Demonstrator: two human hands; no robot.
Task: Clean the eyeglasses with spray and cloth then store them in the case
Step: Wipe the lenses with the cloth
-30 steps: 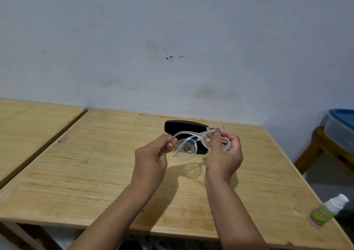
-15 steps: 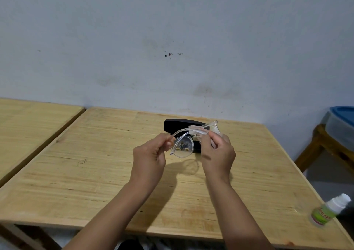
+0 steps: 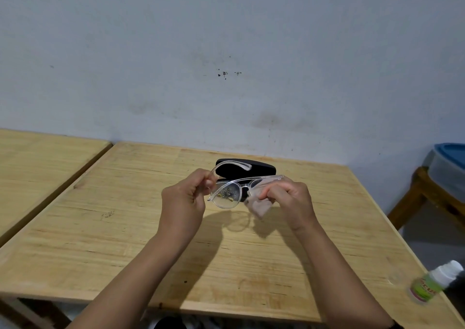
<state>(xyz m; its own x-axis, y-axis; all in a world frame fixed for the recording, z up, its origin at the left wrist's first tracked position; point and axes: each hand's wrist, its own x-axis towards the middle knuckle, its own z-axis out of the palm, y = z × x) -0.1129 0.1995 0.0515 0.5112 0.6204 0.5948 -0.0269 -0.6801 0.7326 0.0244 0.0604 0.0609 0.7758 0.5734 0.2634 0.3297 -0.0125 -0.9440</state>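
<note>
Item 1, left hand (image 3: pixel 182 202): I see it raised over the table, fingers curled, pinching the glasses (image 3: pixel 227 195) at the left hinge end. One clear temple arm rises from this grip and runs toward 2 o'clock, crossing in front of the case.

Item 2, right hand (image 3: pixel 292 199): at 3 o'clock from the left hand, fingers curled round the cloth (image 3: pixel 259 202), which it presses over the right lens. I cannot tell whether the thumb lies behind the lens. A loose corner of the pale cloth hangs toward 6 o'clock below the frame.

Item 3, glasses: clear plastic frame, held between both hands above the table, not touching it. The left lens is uncovered and shows a speckled reflection. The right lens is hidden by the cloth.

Item 4, case (image 3: pixel 261 170): black, lying on the table at 12 o'clock from the glasses, just behind them. I cannot tell whether it is open or closed.

Item 5, bottle (image 3: pixel 436 284): white cap, green label, lying on its side near the table's right edge, at 4 o'clock from the right hand and well apart from it.

Item 6, table (image 3: pixel 125 240): pale wood, carrying the case and bottle; the shadows of the hands and glasses fall on it at 6 o'clock.

Item 7, second table (image 3: pixel 37 162): same wood, at 9 o'clock, beside the first with a narrow gap.

Item 8, bin (image 3: pixel 448 167): clear with a blue lid, at 3 o'clock, on a wooden stand (image 3: pixel 425 192).
</note>
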